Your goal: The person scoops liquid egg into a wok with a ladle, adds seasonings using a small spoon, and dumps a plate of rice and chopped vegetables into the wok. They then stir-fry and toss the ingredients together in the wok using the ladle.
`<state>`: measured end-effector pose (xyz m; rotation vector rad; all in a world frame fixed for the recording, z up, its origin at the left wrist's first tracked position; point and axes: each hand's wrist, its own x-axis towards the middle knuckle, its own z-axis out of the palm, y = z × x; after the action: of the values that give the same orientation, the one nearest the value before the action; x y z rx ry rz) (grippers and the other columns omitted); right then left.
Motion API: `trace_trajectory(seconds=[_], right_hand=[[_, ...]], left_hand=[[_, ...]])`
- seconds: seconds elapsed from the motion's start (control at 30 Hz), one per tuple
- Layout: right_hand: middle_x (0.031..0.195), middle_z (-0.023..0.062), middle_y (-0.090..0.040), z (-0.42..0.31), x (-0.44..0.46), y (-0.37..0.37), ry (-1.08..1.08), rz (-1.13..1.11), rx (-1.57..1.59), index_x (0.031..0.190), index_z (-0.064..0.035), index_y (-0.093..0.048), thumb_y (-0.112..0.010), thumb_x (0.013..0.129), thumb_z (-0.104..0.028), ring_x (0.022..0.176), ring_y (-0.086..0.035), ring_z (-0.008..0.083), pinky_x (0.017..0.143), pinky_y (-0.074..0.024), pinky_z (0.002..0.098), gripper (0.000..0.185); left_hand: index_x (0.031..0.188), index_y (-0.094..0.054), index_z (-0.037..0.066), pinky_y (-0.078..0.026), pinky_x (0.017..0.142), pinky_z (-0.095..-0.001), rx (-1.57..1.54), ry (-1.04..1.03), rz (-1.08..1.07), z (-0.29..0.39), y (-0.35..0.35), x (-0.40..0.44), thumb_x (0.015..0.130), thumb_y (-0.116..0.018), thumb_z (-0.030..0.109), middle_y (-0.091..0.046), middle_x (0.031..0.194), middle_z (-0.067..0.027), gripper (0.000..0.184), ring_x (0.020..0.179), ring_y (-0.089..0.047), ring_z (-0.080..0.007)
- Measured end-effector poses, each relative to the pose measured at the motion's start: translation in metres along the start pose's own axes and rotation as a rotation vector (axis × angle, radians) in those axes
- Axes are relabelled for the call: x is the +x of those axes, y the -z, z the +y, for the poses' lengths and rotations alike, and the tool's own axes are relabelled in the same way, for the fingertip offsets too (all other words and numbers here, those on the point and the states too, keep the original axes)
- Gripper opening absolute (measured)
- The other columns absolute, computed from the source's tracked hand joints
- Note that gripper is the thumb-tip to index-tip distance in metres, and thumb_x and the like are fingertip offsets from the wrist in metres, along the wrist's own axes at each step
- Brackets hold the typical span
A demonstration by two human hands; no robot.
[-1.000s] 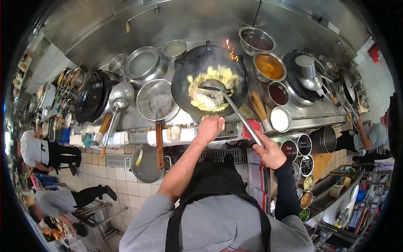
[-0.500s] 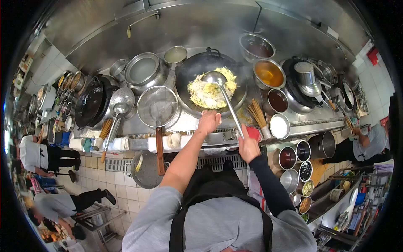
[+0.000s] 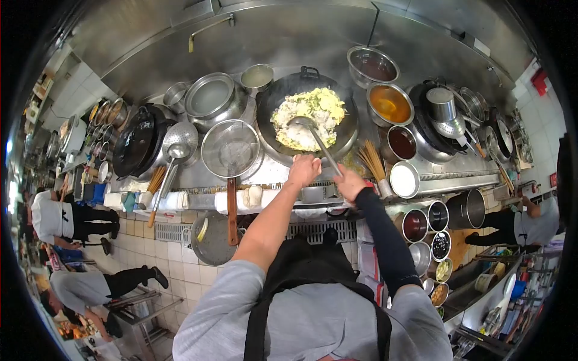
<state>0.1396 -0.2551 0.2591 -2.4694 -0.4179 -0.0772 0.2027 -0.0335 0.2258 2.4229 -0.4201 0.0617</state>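
A black wok (image 3: 274, 96) on the stove holds white rice mixed with yellow egg (image 3: 325, 103). My left hand (image 3: 304, 170) is closed at the wok's near edge; the rim or handle it grips is hidden under the fingers. My right hand (image 3: 351, 184) is wrapped round the handle of a metal ladle (image 3: 322, 145), whose bowl rests in the rice at the middle of the wok. Light steam rises over the food.
Left of the wok are a wire strainer (image 3: 230, 147), a lidded pot (image 3: 209, 96) and a perforated skimmer (image 3: 180, 141). To the right stand a bowl of orange liquid (image 3: 390, 103), a bamboo brush (image 3: 374, 162) and a white-filled container (image 3: 404, 180). Co-workers are at both sides.
The flames behind the wok are gone. The wok has tilted and settled back, and the food has shifted. My right hand has moved forward and left, bringing the ladle bowl down into the rice.
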Motion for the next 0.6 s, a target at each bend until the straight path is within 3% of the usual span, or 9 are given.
trace_trajectory(seconds=[0.03,0.07,0.2,0.3,0.33,0.4,0.47,0.5,0.6], right_hand=[[0.076,0.0252,-0.068,-0.118,-0.003,0.103,-0.555,-0.339,0.323,0.149,0.0028,-0.046,-0.058,0.102,-0.022,0.068,-0.07,0.0393,0.066,-0.0553,0.0491,0.054],[0.072,0.0212,-0.066,-0.113,-0.021,0.112,-0.379,-0.284,0.211,0.149,0.0044,-0.045,-0.057,0.104,-0.02,0.063,-0.069,0.0314,0.063,-0.0551,0.0427,0.053],[0.127,0.0277,-0.066,-0.106,-0.083,0.159,-0.023,-0.173,0.101,0.154,-0.0003,-0.044,-0.056,0.105,-0.016,0.116,-0.068,0.0383,0.1,-0.0512,0.0429,0.052],[0.123,0.0273,-0.069,-0.096,-0.073,0.163,-0.18,-0.375,0.216,0.151,-0.0003,-0.046,-0.056,0.105,-0.017,0.116,-0.068,0.0407,0.101,-0.0514,0.0447,0.05],[0.111,0.0297,-0.071,-0.152,-0.047,0.182,-0.67,-0.571,0.162,0.149,0.0001,-0.048,-0.056,0.104,-0.017,0.105,-0.07,0.0466,0.091,-0.0538,0.0509,0.05],[0.099,0.0317,-0.071,-0.028,-0.07,0.088,-0.145,-0.197,-0.043,0.149,-0.001,-0.048,-0.058,0.101,-0.017,0.093,-0.068,0.0512,0.083,-0.0536,0.0562,0.051],[0.101,0.0345,-0.069,-0.05,-0.071,0.077,-0.233,-0.074,-0.084,0.148,-0.0001,-0.049,-0.059,0.1,-0.017,0.095,-0.066,0.0528,0.084,-0.0529,0.0571,0.052],[0.115,0.0365,-0.067,-0.094,-0.065,0.098,-0.413,-0.163,-0.059,0.149,0.0018,-0.049,-0.064,0.098,-0.018,0.107,-0.065,0.0517,0.092,-0.0528,0.0547,0.056],[0.132,0.0355,-0.062,-0.103,-0.094,0.127,-0.212,-0.086,0.074,0.151,0.0034,-0.047,-0.066,0.097,-0.015,0.124,-0.062,0.0466,0.104,-0.0502,0.0475,0.061]], left_hand=[[0.085,-0.069,0.005,-0.043,0.101,-0.0504,0.005,0.019,0.035,0.009,-0.001,-0.003,0.105,-0.051,0.037,-0.071,0.09,-0.021,0.042,0.093,-0.063,-0.0432],[0.084,-0.069,0.005,-0.043,0.102,-0.0503,0.01,0.038,0.068,0.018,0.001,-0.008,0.105,-0.051,0.037,-0.071,0.09,-0.0213,0.042,0.092,-0.064,-0.0433],[0.084,-0.068,0.001,-0.05,0.091,-0.0527,-0.058,0.025,0.091,0.076,0.065,-0.027,0.104,-0.055,0.035,-0.071,0.089,-0.0243,0.042,0.089,-0.064,-0.0455],[0.086,-0.068,0.0,-0.053,0.084,-0.0541,-0.02,0.069,-0.041,0.087,0.069,-0.035,0.105,-0.057,0.035,-0.071,0.09,-0.0248,0.041,0.091,-0.066,-0.045],[0.087,-0.068,0.0,-0.053,0.084,-0.0542,0.003,0.079,-0.075,0.077,0.051,-0.035,0.105,-0.057,0.035,-0.071,0.09,-0.0251,0.041,0.091,-0.066,-0.0448],[0.1,-0.065,-0.002,-0.053,0.088,-0.0535,0.116,-0.026,-0.107,0.043,-0.004,-0.065,0.106,-0.056,0.035,-0.07,0.096,-0.0278,0.039,0.093,-0.065,-0.0457],[0.094,-0.065,-0.002,-0.052,0.088,-0.0547,0.034,-0.051,-0.017,0.044,-0.02,-0.112,0.107,-0.056,0.033,-0.068,0.091,-0.0286,0.038,0.094,-0.065,-0.046],[0.092,-0.064,-0.003,-0.052,0.088,-0.0552,0.035,-0.066,-0.101,0.055,-0.008,-0.13,0.107,-0.055,0.033,-0.068,0.09,-0.0284,0.039,0.094,-0.065,-0.0463],[0.088,-0.065,-0.001,-0.053,0.084,-0.0544,0.021,-0.103,-0.048,0.071,0.009,-0.152,0.107,-0.055,0.032,-0.068,0.085,-0.0271,0.039,0.09,-0.065,-0.0465]])
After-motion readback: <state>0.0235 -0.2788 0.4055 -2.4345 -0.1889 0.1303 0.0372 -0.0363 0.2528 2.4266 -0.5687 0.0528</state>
